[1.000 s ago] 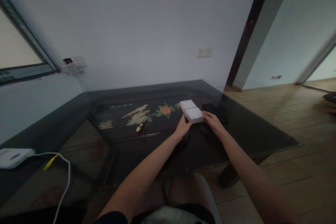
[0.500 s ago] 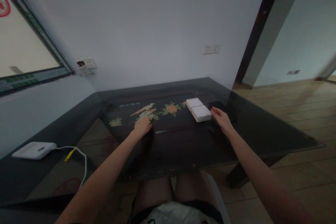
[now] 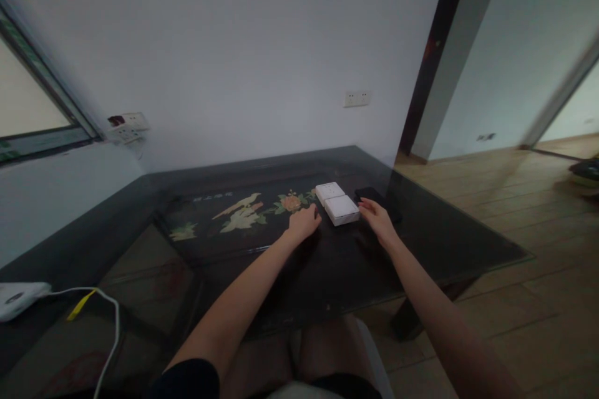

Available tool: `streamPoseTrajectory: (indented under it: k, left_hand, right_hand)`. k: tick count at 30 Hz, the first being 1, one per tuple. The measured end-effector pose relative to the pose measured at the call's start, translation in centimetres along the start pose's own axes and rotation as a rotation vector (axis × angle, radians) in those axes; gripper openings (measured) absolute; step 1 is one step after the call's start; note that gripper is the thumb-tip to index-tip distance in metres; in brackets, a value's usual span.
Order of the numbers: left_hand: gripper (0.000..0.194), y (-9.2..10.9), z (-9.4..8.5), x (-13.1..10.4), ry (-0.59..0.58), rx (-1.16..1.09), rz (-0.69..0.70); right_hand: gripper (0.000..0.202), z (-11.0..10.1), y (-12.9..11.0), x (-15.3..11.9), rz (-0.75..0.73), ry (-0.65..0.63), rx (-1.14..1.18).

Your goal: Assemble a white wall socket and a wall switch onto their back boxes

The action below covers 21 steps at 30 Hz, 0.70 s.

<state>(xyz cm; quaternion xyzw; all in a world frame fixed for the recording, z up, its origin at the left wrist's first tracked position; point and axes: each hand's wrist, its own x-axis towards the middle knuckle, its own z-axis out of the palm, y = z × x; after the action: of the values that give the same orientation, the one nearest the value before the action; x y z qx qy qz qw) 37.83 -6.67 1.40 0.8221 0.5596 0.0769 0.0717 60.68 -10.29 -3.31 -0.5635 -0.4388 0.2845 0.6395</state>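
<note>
Two small white boxes lie end to end on the dark glass-topped table [image 3: 327, 274]: the far box [image 3: 330, 190] and the near box [image 3: 342, 209]. Just left of the near box is my left hand [image 3: 304, 222], its fingers curled in towards the palm; whether anything is inside them is hidden. My right hand [image 3: 375, 218] is at the right side of the near box, fingers partly spread, fingertips close to its edge, holding nothing visible. Behind that hand lies a flat black object [image 3: 369, 193], partly covered by it.
A white device [image 3: 21, 298] with a white cable [image 3: 116, 318] and yellow tag [image 3: 81, 305] sits at the table's left. Wall sockets [image 3: 357, 98] are behind the table. Bird and flower pictures [image 3: 241, 212] show under the glass.
My left hand has moved right, from the bird picture to beside the white boxes. My right hand stays near the boxes. The view has shifted to the right.
</note>
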Motion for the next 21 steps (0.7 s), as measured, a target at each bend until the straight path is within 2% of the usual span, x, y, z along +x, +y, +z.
streamPoseTrajectory:
  k: [3,6,12,21]
  left_hand:
    - [0.032,1.0,0.3,1.1,0.004,-0.011,0.008]
    - [0.034,1.2,0.6,1.6,-0.002,-0.021,0.007]
    - [0.04,0.9,0.8,1.3,0.003,-0.048,0.023]
    - [0.038,0.4,0.8,1.0,0.021,-0.107,0.03]
  right_hand:
    - [0.044,-0.1,0.0,0.1,-0.006,-0.003,-0.002]
    - [0.045,-0.1,-0.1,0.1,0.002,-0.007,0.005]
    - [0.045,-0.2,-0.9,-0.3,-0.018,-0.022,-0.002]
    - [0.045,-0.3,-1.2,-0.3,-0.04,0.006,-0.024]
